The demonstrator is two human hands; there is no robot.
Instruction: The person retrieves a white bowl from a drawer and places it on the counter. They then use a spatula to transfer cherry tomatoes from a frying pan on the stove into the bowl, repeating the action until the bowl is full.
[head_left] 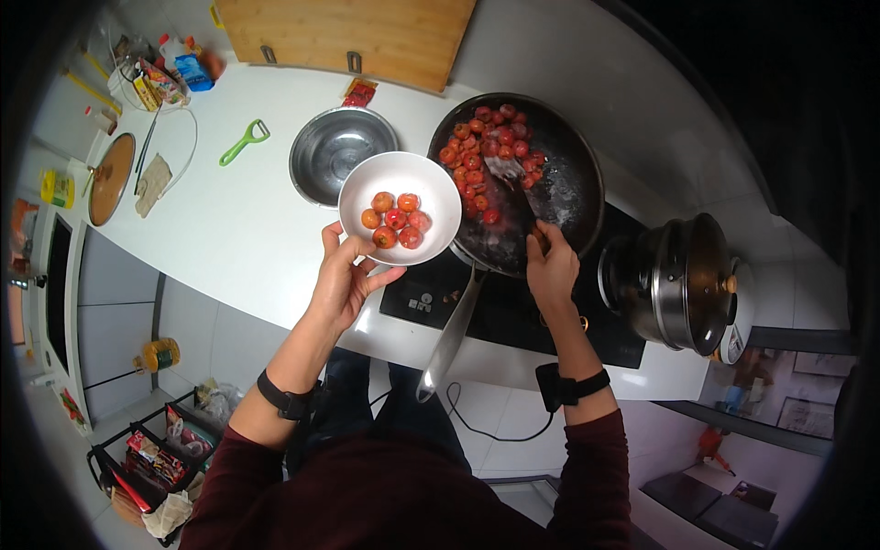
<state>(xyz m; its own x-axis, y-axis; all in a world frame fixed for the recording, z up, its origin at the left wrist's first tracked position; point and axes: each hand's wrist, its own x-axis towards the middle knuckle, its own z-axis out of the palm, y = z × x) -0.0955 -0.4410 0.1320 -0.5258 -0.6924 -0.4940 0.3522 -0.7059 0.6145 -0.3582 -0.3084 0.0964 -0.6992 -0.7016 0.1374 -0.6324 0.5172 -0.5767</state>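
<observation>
At the far left of the white worktop (234, 229) lies a round brown lid (111, 178), with a folded cloth (152, 184) just beside it and a cluster of small packets (165, 78) further back. A green peeler (244, 142) rests alone on the bare surface, well apart from the rest. Behind it a wooden cutting board (348, 32) leans at the back edge. Next comes an empty steel bowl (335, 154), standing on the worktop just left of the pan.

The left hand (346, 275) is clenched on the near rim of a white bowl (400, 207), thumb over the edge and fingers underneath, holding it up in front of the steel bowl and touching or overlapping the pan's left rim. Inside it sit a handful of small tomatoes (394, 220), red and orange.

To the right, a dark frying pan (568, 188) stands on a black cooktop (513, 312), its long steel handle (449, 339) pointing back toward the person. More tomatoes (484, 151) are heaped in the pan's left half. The right hand (552, 266) is closed around the dark handle of a spatula (507, 170), whose blade lies among the tomatoes in the pan. Both wrists wear black bands.

Furthest right, a lidded steel pot (683, 282) sits on the cooktop's edge, near the pan but apart from it
</observation>
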